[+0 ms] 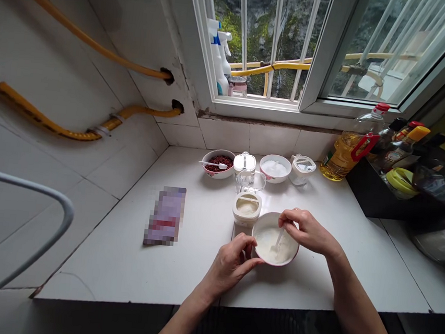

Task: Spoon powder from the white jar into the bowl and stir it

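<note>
A bowl (296, 254) of off-white powder stands near the counter's front. My left hand (233, 260) grips the bowl's left rim, thumb at the near side and fingers bent along the edge. Over the right side of the bowl, my right hand (305, 228) pinches the handle of a small white spoon (279, 237), whose tip is in the powder. Just behind and left of the bowl sits a seasoning jar (246, 219), its clear lid (251, 180) raised, with pale powder inside.
Along the back stand a bowl of dark red beans (217, 174) with a white spoon across it, two closed jars (244, 162) and a bowl of white grains (274, 176). A blurred purple packet (165, 216) lies left. An oil bottle (344, 152) and a black box (365, 188) stand right.
</note>
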Action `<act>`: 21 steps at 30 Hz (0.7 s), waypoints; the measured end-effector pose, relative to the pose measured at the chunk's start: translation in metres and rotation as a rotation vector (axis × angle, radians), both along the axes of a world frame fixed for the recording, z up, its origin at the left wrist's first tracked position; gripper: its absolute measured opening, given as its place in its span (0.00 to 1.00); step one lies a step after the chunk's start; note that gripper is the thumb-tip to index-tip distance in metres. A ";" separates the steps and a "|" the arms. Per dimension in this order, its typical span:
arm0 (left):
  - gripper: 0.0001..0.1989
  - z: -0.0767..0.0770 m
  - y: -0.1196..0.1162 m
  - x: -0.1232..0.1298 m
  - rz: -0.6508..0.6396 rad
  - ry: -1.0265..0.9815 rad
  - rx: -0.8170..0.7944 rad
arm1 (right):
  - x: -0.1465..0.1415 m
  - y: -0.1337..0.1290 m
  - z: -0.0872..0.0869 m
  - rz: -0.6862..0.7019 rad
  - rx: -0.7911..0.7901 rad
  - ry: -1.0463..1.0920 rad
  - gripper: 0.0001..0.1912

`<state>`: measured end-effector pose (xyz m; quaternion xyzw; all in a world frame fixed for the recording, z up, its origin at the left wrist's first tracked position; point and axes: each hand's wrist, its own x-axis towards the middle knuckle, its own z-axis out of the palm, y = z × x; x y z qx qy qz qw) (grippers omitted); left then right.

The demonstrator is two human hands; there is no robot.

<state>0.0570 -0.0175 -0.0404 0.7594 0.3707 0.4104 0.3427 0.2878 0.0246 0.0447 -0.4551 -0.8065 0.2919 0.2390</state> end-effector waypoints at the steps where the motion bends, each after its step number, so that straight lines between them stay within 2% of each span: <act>1: 0.11 0.000 0.000 0.000 -0.001 0.003 0.000 | 0.001 0.001 0.001 -0.043 -0.038 0.020 0.12; 4: 0.12 0.000 0.000 0.000 -0.003 0.010 0.007 | 0.004 0.003 0.004 -0.141 -0.116 0.096 0.11; 8: 0.12 -0.001 0.000 0.000 -0.004 0.011 0.024 | 0.004 0.004 0.007 -0.169 -0.189 0.196 0.09; 12: 0.12 -0.001 0.000 0.000 -0.010 0.013 0.029 | 0.004 0.007 0.000 -0.218 -0.230 0.245 0.08; 21: 0.13 -0.002 0.001 0.000 -0.015 0.016 0.036 | 0.006 0.017 -0.006 -0.312 -0.432 0.575 0.05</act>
